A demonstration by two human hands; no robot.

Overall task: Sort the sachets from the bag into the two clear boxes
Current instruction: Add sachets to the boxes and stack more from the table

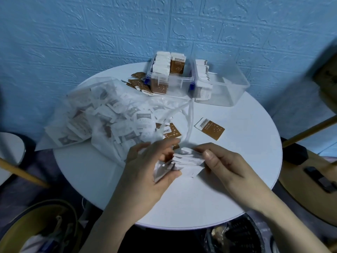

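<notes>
nearest the camera, the left hand [145, 172] curls around a fanned stack of white sachets [179, 161], thumb on the near edge, fingers bent over the far side. the right hand [224, 163] pinches the same stack from the right, thumb on top. both work over the near part of the round white table [237, 189]. just beyond the hands lies a brown sachet [170, 132] partly under the bag's handles, and another brown sachet [209, 128] lies alone to the right. the clear plastic bag [102, 114], full of sachets, slumps on the table's left side. at the far edge stand two clear boxes side by side: the left box [171, 77] packed with white and brown sachets, the right box [222, 84] holding a row of white ones along its left wall. a few brown sachets [138, 82] lie beside the left box. behind is a blue textured wall [91, 33].
</notes>
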